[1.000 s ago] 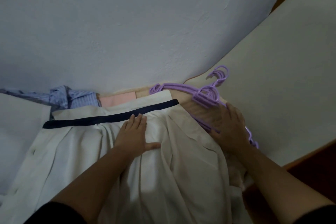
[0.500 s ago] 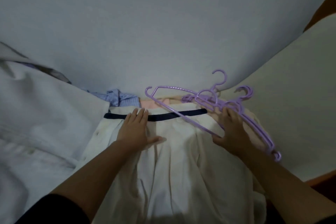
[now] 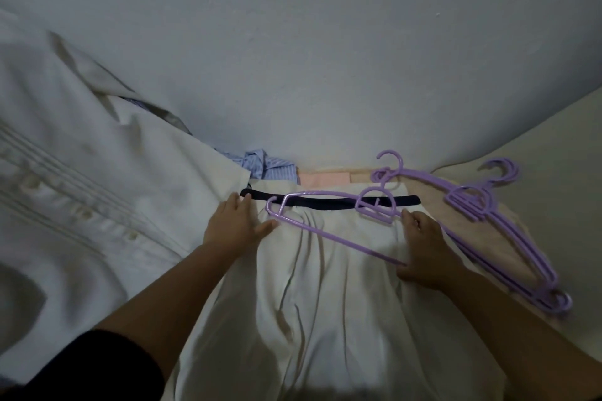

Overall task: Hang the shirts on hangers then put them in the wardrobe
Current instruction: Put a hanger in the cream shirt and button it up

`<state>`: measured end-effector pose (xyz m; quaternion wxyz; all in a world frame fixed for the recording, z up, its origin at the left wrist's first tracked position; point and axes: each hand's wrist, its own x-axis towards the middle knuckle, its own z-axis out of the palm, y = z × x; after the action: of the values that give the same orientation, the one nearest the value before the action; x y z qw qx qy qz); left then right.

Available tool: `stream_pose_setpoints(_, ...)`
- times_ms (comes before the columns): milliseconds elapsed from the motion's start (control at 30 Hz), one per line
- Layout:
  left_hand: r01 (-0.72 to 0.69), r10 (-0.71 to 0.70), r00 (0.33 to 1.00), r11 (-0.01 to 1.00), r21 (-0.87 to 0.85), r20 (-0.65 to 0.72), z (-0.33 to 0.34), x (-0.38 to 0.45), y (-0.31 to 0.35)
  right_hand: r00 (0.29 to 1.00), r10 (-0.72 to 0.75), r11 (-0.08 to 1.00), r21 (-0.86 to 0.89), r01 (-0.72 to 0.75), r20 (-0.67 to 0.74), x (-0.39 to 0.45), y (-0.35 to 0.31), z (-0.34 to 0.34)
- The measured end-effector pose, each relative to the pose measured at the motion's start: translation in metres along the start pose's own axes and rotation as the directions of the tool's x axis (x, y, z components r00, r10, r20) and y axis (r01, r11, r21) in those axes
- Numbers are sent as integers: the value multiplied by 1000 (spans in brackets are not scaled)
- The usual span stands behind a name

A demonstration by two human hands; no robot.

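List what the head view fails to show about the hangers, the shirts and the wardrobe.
- Wardrobe: nowhere in the head view.
- Blue striped shirt: mostly hidden behind the large white buttoned shirt.
- Right hand grip on the lifted purple plastic hanger: fingers underneath, unseen.
- Stacked purple hangers: overlapping, count unclear.

Blue striped shirt mostly buried under white shirt, itself cut off at left edge
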<state>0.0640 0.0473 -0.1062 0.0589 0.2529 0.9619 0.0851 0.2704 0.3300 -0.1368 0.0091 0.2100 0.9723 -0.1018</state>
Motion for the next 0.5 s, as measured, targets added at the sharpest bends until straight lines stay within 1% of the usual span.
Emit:
stream_pose_setpoints(67, 27, -27, 1000, 997, -75, -3, -3, 3, 3, 1000, 3, 1000, 0, -3, 19, 1, -1, 0)
stream_pose_setpoints(133, 38, -43, 999, 980, -194, -19, -7, 6, 8, 999, 8, 1000, -1, -8, 31, 1, -2, -2)
stream_pose_setpoints(200, 76, -74, 997, 935, -348, 18, -12, 7, 11, 999, 10, 1000, -4, -9, 35, -1, -2, -4)
stream_pose_setpoints(267, 88, -74, 996, 880, -466, 49, -19, 5, 13, 999, 8, 1000, -10, -8, 38, -4, -2, -7)
stream_pose_setpoints(400, 49, -58, 998, 796, -603, 4, -37, -3, 20, 999, 18, 999, -30, -17, 46, -14, -3, -18)
stream_pose_setpoints(433, 40, -59, 998, 765, -643, -8, -42, -6, 24, 999, 13, 999, -30, -11, 44, -16, -4, -21)
stream_pose_setpoints(500, 32, -59, 998, 646, -762, -7, -50, -14, 32, 999, -32, 999, -40, 33, 28, -19, -11, -24)
